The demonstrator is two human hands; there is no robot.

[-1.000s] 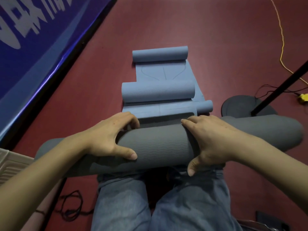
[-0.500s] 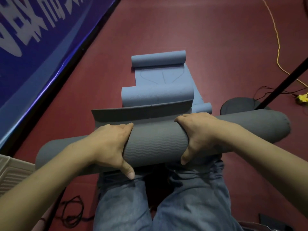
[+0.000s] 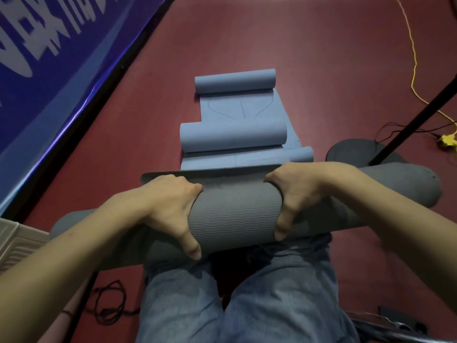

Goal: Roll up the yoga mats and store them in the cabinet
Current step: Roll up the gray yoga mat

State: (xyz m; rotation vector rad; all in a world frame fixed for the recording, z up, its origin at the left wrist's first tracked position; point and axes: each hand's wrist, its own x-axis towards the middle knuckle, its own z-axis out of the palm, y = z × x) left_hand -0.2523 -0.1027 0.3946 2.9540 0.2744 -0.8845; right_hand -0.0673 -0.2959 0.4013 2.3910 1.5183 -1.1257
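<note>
On the dark red floor (image 3: 309, 45), blue banner (image 3: 49, 58) at upper left, the rolled grey mat (image 3: 235, 214) lies mid-frame, left hand (image 3: 170, 209) and right hand (image 3: 294, 191) curled around it, thumbs underneath.

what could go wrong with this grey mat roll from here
1. The loose flap at the far side of the grey mat isn't wrapped in yet, so it may spring open if the left hand or right hand eases its grip.
2. Rolling on could bump the blue mats lying just beyond.
</note>
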